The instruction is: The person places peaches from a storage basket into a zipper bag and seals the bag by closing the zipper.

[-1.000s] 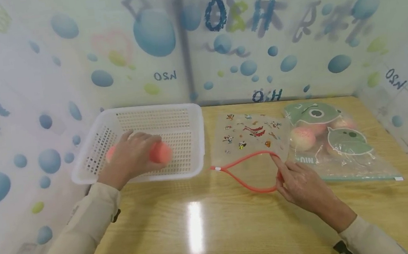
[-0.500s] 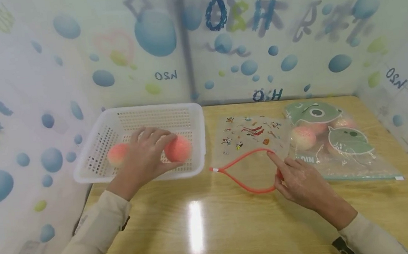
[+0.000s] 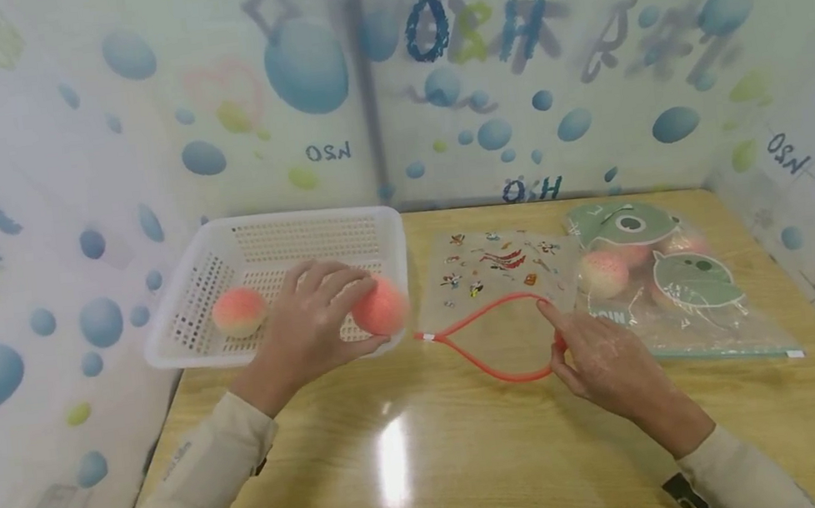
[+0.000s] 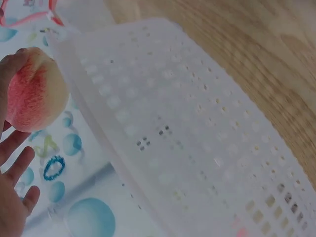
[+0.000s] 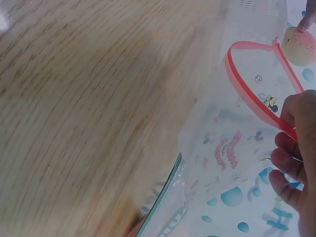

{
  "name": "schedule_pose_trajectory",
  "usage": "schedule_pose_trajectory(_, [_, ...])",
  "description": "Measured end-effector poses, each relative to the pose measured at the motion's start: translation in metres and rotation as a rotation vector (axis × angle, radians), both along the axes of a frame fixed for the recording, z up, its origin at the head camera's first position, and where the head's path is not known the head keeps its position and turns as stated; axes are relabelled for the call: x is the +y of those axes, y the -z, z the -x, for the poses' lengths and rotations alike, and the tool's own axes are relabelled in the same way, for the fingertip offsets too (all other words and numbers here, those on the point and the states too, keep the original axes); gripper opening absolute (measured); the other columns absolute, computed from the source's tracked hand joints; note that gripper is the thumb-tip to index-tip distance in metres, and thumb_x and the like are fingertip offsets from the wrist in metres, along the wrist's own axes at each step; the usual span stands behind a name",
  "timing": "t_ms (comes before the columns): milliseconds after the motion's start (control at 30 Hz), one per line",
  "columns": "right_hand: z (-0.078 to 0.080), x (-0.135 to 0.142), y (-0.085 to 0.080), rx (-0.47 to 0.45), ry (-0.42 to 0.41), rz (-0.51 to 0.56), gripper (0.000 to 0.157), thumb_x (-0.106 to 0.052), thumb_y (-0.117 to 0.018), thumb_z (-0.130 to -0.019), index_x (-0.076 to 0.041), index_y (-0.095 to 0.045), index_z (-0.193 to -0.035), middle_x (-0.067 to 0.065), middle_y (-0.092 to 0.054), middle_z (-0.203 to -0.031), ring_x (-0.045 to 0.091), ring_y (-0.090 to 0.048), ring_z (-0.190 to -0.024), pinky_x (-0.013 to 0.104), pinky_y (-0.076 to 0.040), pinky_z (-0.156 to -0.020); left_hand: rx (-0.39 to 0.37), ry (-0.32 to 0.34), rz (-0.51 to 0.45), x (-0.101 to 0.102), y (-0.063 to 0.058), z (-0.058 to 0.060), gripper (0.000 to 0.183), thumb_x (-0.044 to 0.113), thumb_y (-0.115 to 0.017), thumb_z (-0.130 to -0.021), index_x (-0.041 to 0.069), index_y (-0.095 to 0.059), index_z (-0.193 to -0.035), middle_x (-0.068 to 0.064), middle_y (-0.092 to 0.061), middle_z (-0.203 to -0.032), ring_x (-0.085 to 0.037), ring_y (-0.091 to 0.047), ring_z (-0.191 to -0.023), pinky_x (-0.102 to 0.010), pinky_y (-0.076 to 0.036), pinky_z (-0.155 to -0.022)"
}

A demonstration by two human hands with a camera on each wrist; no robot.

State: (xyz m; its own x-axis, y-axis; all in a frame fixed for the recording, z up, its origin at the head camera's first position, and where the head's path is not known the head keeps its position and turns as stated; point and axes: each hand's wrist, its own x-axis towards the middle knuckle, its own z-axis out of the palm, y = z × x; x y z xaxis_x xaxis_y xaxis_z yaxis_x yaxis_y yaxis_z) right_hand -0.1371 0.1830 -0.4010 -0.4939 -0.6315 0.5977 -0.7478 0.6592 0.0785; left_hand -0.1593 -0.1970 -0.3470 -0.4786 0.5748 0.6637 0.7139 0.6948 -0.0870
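Observation:
My left hand (image 3: 306, 328) grips a pink-and-cream peach (image 3: 381, 306) between thumb and fingers, over the right front rim of the white plastic basket (image 3: 396, 238). In the left wrist view the peach (image 4: 39, 91) is clear of the basket wall (image 4: 123, 98). A second peach (image 3: 239, 312) lies inside the basket on the left. To the right, my right hand (image 3: 608, 357) pinches the red rim of a clear printed zip bag (image 3: 507, 264), its mouth spread wide toward the basket. The right wrist view shows fingers curled at the bag's red edge (image 5: 252, 98).
A second clear zip bag (image 3: 719, 336) with green animal prints and several peaches inside lies at the right, beside the printed bag. All stands on a wooden table (image 3: 492, 462). Walls with a bubble-print covering (image 3: 310, 64) enclose the back and sides.
My left hand has moved right with the peach, from the middle of the basket to its right front rim, uncovering the other peach. My right hand stays at the bag's mouth.

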Motion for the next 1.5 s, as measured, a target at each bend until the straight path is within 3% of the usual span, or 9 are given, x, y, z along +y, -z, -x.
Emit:
schedule_pose_trajectory(300, [0.0, -0.001, -0.001, -0.032, 0.004, 0.003, 0.061, -0.022, -0.036, -0.079, 0.002, -0.037, -0.135, 0.003, -0.049, -0.072, 0.014, -0.039, -0.053, 0.03, -0.038, -0.042, 0.024, 0.047, -0.062, 0.018, 0.009, -0.009, 0.063, 0.049, -0.076, -0.058, 0.009, -0.062, -0.105, -0.006, -0.062, -0.105, -0.029, -0.052, -0.1, -0.057, -0.021, -0.098])
schedule_pose_trajectory(533, [0.0, -0.002, -0.002, -0.081, 0.004, -0.034, 0.063, -0.022, -0.039, -0.078, 0.002, -0.033, -0.137, 0.002, -0.049, -0.073, 0.012, -0.038, -0.054, 0.026, -0.037, -0.041, 0.074, 0.181, -0.071, 0.048, 0.016, -0.021, 0.059, 0.051, -0.074, -0.061, 0.011, -0.063, -0.103, -0.004, -0.062, -0.106, -0.026, -0.054, -0.093, -0.056, -0.029, -0.093])
schedule_pose_trajectory(733, [-0.002, -0.002, -0.001, -0.127, 0.017, -0.059, 0.067, -0.02, -0.045, -0.076, 0.001, -0.029, -0.138, 0.003, -0.051, -0.076, 0.012, -0.041, -0.057, 0.024, -0.037, -0.041, 0.036, 0.264, -0.031, 0.081, 0.026, -0.024, 0.058, 0.05, -0.071, -0.065, 0.013, -0.061, -0.108, -0.003, -0.059, -0.112, -0.024, -0.052, -0.097, -0.054, -0.029, -0.093])
schedule_pose_trajectory(900, [-0.003, -0.004, 0.001, -0.152, 0.007, -0.054, 0.069, -0.018, -0.048, -0.076, 0.001, -0.028, -0.139, 0.003, -0.051, -0.077, 0.012, -0.042, -0.058, 0.022, -0.036, -0.04, 0.036, 0.26, 0.02, 0.098, 0.036, -0.025, 0.057, 0.052, -0.068, -0.068, 0.013, -0.061, -0.109, -0.002, -0.059, -0.112, -0.023, -0.05, -0.096, -0.05, -0.031, -0.093])
schedule_pose_trajectory(1233, [-0.005, -0.006, 0.005, -0.142, -0.002, -0.037, 0.07, -0.018, -0.046, -0.076, 0.003, -0.026, -0.139, 0.003, -0.051, -0.079, 0.012, -0.042, -0.056, 0.023, -0.038, -0.039, -0.152, 0.23, 0.126, 0.12, 0.052, -0.025, 0.059, 0.054, -0.067, -0.07, 0.015, -0.06, -0.114, -0.003, -0.056, -0.115, -0.023, -0.049, -0.104, -0.042, -0.032, -0.086])
schedule_pose_trajectory(1400, [-0.004, -0.008, 0.006, -0.132, -0.006, -0.036, 0.071, -0.017, -0.046, -0.075, 0.004, -0.025, -0.139, 0.002, -0.051, -0.078, 0.011, -0.042, -0.057, 0.025, -0.04, -0.04, -0.173, 0.205, 0.156, 0.127, 0.057, -0.025, 0.061, 0.053, -0.069, -0.068, 0.015, -0.059, -0.116, -0.003, -0.054, -0.116, -0.023, -0.048, -0.104, -0.041, -0.034, -0.082])
schedule_pose_trajectory(1500, [-0.005, -0.008, 0.006, -0.141, 0.0, -0.032, 0.071, -0.017, -0.046, -0.074, 0.004, -0.025, -0.139, 0.002, -0.051, -0.077, 0.011, -0.042, -0.057, 0.026, -0.041, -0.041, -0.1, 0.207, 0.129, 0.13, 0.057, -0.023, 0.051, 0.045, -0.068, -0.071, 0.014, -0.061, -0.111, -0.004, -0.056, -0.112, -0.024, -0.05, -0.1, -0.039, -0.037, -0.08])
